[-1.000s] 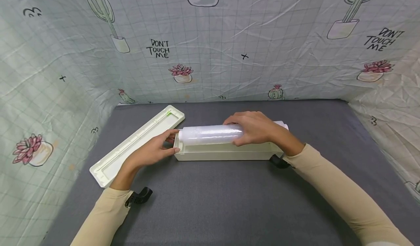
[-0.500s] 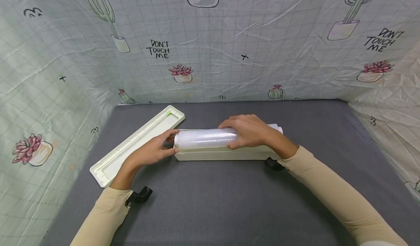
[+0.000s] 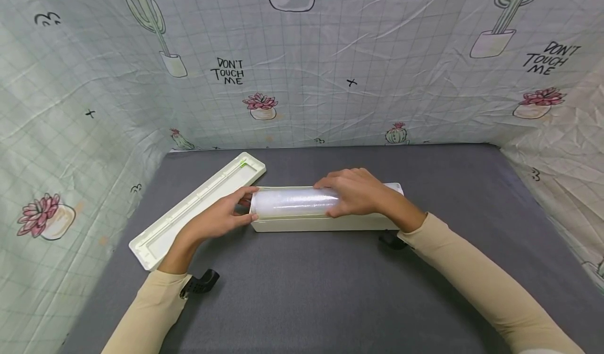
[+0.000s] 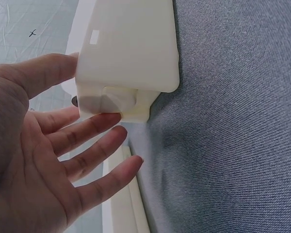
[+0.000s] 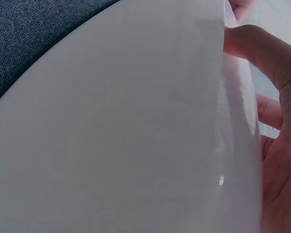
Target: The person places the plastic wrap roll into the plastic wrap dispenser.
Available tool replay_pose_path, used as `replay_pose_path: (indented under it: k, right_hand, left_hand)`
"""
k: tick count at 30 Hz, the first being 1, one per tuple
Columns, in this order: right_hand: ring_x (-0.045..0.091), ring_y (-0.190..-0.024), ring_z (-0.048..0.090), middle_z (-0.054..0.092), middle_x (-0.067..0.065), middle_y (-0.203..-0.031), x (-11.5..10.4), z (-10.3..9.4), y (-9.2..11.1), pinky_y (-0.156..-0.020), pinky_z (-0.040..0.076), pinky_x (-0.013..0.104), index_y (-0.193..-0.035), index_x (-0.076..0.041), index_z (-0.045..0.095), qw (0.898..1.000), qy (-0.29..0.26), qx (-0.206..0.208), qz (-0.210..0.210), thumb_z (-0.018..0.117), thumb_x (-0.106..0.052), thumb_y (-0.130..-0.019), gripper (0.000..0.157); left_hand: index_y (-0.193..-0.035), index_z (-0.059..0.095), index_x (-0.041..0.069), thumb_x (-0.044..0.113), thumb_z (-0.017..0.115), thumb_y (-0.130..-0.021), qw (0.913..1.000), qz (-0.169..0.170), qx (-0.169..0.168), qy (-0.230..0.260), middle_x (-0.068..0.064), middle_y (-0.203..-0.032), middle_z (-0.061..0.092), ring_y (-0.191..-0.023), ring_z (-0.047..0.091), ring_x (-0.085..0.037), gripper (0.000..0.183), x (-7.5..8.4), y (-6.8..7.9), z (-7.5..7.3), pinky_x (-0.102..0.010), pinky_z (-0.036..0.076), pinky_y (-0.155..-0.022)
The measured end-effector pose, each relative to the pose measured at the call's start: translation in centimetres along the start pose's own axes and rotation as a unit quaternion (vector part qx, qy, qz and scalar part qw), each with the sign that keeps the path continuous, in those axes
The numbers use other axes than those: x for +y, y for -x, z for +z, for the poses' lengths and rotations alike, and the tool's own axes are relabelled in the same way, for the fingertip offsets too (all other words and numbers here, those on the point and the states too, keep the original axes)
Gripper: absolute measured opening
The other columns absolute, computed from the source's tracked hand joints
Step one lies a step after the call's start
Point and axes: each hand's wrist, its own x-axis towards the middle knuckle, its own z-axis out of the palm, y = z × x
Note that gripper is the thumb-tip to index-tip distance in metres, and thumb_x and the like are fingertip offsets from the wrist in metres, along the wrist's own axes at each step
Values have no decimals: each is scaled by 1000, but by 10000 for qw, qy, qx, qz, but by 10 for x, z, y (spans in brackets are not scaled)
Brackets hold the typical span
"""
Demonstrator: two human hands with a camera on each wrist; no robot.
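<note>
1. Looking down from the head view, the right hand (image 3: pixel 358 192) is curling its fingers over the roll of cling film (image 3: pixel 292 202) and gripping it near its right part, while the roll is lying lengthwise in the cream dispenser box (image 3: pixel 321 222) at the middle of the grey surface (image 3: pixel 330 291).
2. Resting at the left end of the box, the left hand (image 3: pixel 222 217) is lying flat with fairly straight fingers, touching that end and the end of the roll and clasping nothing.
3. Lying diagonally to the left of the box, the cream lid (image 3: pixel 198 207) is sitting on the surface just beside the left hand, with a small green piece near its far end.
4. Hanging behind and to both sides, a cactus-print cloth (image 3: pixel 302 71) is enclosing the surface.
5. Showing the left wrist view, the left hand (image 4: pixel 43 160) is spreading relaxed, with its fingertips (image 4: pixel 109 121) touching the end face of the dispenser box (image 4: pixel 128 48), which is standing on the grey surface (image 4: pixel 233 145); the lid (image 4: pixel 121 204) is showing below the fingers.
6. Filling the right wrist view, the wall of the dispenser box (image 5: pixel 111 136) is taking up most of the frame, with the glossy roll of cling film (image 5: pixel 240 145) along its right edge and the fingers of the right hand (image 5: pixel 276 121) wrapping round the roll.
</note>
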Motion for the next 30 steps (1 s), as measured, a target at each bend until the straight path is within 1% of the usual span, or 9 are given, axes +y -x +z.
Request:
replay_pose_path:
  k: [5,9,16,24,27,30]
  right_hand:
    - [17,-97,69,70,1,-127,-1,3,1,-69,53,35,-132,-21,69,10000,11,-74,30,83,-40,-80,58]
    - [18,-103,70,69,2,-129,1,6,1,-72,54,35,-132,-20,69,10000,-61,-74,8,84,-40,-80,58]
    - [19,-106,69,70,1,-128,5,11,3,-77,55,39,-132,-21,69,9999,-88,-29,-73,84,-40,-81,57]
    - [21,-111,69,68,1,-131,7,12,7,-80,56,41,-136,-21,67,9998,-111,-77,-113,83,-40,-83,58]
    - [19,-113,68,68,-1,-130,10,10,11,-85,56,43,-135,-21,67,9994,-286,-57,-203,82,-39,-85,55]
    - [17,-111,68,70,-4,-125,18,3,19,-86,55,43,-130,-20,71,9974,-691,49,-190,81,-35,-87,46]
  left_hand:
    - [-155,34,3,25,69,-99,10000,-5,-1,-50,-18,-141,54,-129,54,-36,69,1,0,0,-48,52,-96]
    - [-154,34,3,25,69,-98,10000,-4,9,-71,-18,-141,54,-129,54,-36,69,1,0,0,-48,51,-97]
    - [-155,35,4,25,69,-98,9999,-9,20,-104,-18,-139,56,-129,55,-35,70,0,0,0,-50,51,-97]
    - [-155,35,4,26,69,-98,9999,-36,27,-114,-18,-140,56,-130,54,-36,70,0,0,0,-52,50,-98]
    - [-155,35,4,27,69,-98,9999,-38,26,-127,-19,-140,56,-130,54,-36,70,0,0,0,-52,50,-98]
    - [-155,35,4,28,69,-98,9999,-39,24,-142,-19,-141,55,-130,54,-36,70,0,0,0,-52,50,-98]
